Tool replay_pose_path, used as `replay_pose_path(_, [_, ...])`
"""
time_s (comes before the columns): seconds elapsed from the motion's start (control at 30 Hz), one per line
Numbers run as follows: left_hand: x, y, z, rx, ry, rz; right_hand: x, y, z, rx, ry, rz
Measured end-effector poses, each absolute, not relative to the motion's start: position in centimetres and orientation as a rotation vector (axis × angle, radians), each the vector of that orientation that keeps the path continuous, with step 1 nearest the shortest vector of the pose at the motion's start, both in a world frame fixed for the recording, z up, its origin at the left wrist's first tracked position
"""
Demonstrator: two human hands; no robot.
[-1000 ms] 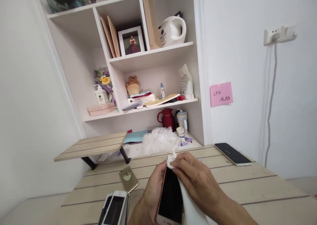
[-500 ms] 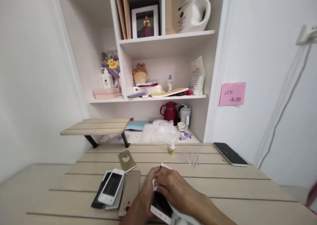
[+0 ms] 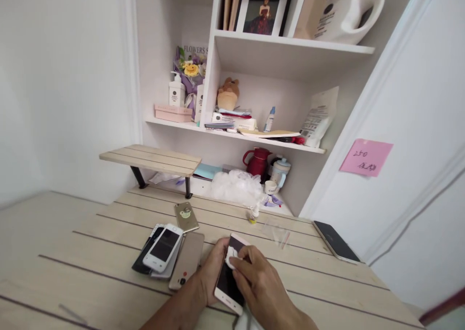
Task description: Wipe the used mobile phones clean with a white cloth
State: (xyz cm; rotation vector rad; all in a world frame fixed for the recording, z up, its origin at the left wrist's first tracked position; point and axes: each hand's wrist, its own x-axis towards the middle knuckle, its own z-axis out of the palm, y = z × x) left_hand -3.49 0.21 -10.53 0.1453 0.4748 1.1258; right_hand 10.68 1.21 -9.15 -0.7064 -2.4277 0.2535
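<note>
A phone with a dark screen and pale pink frame (image 3: pixel 228 284) lies tilted in my left hand (image 3: pixel 211 272), whose fingers wrap its left edge. My right hand (image 3: pixel 259 281) pinches a small white wad (image 3: pixel 231 257) and presses it on the upper part of the screen. Left of my hands is a group of phones: a white one (image 3: pixel 163 247) on top of others, and a gold one (image 3: pixel 188 259) lying face down beside them. Another gold phone with a green sticker (image 3: pixel 186 217) lies farther back.
A small bottle (image 3: pixel 254 213) and a clear plastic bag (image 3: pixel 276 234) are beyond my hands. A large dark-screened phone (image 3: pixel 336 242) lies at the right. A small raised wooden stand (image 3: pixel 150 159) is at the back left, beside shelves holding a red jug (image 3: pixel 257 163).
The camera view has tilted. My right hand has shifted back from the phone's top, so more of the screen and the white wad show.
</note>
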Motion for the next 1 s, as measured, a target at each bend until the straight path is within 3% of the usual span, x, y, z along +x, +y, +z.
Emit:
replay_pose_path(0.17, [-3.1,0.2,-11.0,0.214,0.439,1.009,12.6,0.7,-10.1,-0.422,-2.517,0.208])
replay_pose_path(0.4, [-2.7,1.1,-11.4,0.279,0.506,0.897,14.2,3.2,-11.8,-0.749,-2.253,0.258])
replay_pose_path(0.6, [-3.0,1.0,-11.3,0.298,0.527,0.88,13.6,1.0,-10.4,-0.564,-2.538,0.324])
replay_pose_path(0.8, [-2.9,1.1,-11.2,0.31,0.544,0.912,14.3,0.4,-7.8,-0.737,-2.707,0.402])
replay_pose_path(1.0, [-2.7,1.2,-11.4,0.31,0.543,0.915,15.1,2.6,-9.6,-0.855,-2.545,0.471])
